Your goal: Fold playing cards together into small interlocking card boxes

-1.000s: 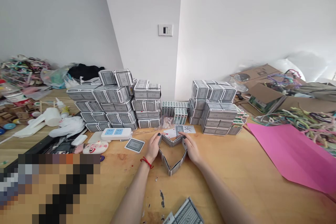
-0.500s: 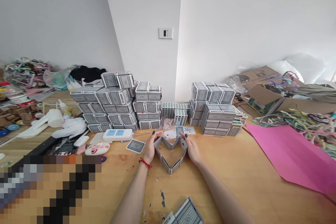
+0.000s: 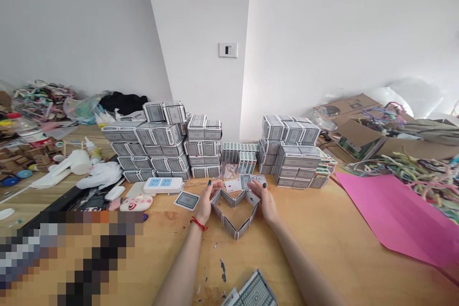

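Right hand [image 3: 268, 204] eased outward from card heart [image 3: 228, 225], left hand [image 3: 205, 204] loosened, card heart wider.

Pretty bright in here tbh, the right wall [image 3: 351, 33] palest, left wall [image 3: 71, 24] greyer. Edges look stretched, bottom-left's blocky pixel mush [image 3: 68, 258].

Both hands [image 3: 268, 204] wear dark nail polish [image 3: 264, 185], the left hand [image 3: 204, 206] also a red bracelet [image 3: 198, 223].

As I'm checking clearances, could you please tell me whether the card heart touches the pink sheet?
Apart; the head view shows tabletop between the card heart and pink sheet.
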Tool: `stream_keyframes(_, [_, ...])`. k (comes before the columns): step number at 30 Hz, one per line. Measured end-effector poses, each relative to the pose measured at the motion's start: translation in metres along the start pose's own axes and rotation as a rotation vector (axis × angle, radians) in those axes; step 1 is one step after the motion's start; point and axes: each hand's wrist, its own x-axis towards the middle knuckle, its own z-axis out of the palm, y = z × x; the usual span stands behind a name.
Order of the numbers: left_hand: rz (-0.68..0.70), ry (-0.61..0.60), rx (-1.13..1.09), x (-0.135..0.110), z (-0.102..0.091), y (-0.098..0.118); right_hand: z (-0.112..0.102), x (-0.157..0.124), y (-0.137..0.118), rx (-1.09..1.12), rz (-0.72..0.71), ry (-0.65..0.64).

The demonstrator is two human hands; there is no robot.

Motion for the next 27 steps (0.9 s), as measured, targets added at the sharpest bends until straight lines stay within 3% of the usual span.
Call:
stream_keyframes(3, [-0.032,0.042,-0.067,0.002,-0.002,-0.002,-0.013,0.006,-0.022,-0.073,-0.094,0.173])
stream_keyframes(4, [-0.042,0.049,-0.083,0.003,-0.002,-0.003,-0.018,0.008,-0.031,-0.134,-0.101,0.167])
stream_keyframes(6, [-0.053,0.052,-0.106,0.004,-0.003,-0.004,-0.027,0.007,-0.049,-0.259,-0.047,0.004])
stream_keyframes(8, [-0.053,0.054,-0.114,0.004,-0.003,-0.006,-0.032,-0.001,-0.063,-0.373,0.048,-0.239])
stream_keyframes(12, [-0.036,0.046,-0.088,0.004,-0.004,-0.008,-0.027,-0.037,-0.072,-0.635,0.126,-0.722])
stream_keyframes(14, [-0.035,0.041,-0.068,0.004,-0.004,-0.009,-0.019,-0.06,-0.069,-0.788,0.124,-0.866])
stream_keyframes(16, [-0.039,0.039,-0.052,0.004,-0.005,-0.009,-0.011,-0.08,-0.065,-0.942,0.105,-0.932])
stream_keyframes(20, [-0.026,0.027,-0.041,0.003,-0.005,-0.009,0.003,-0.105,-0.056,-1.2,0.077,-0.874])
stream_keyframes(27, [-0.002,-0.031,0.097,0.0,-0.003,-0.003,0.006,-0.111,-0.052,-1.196,0.123,-0.829])
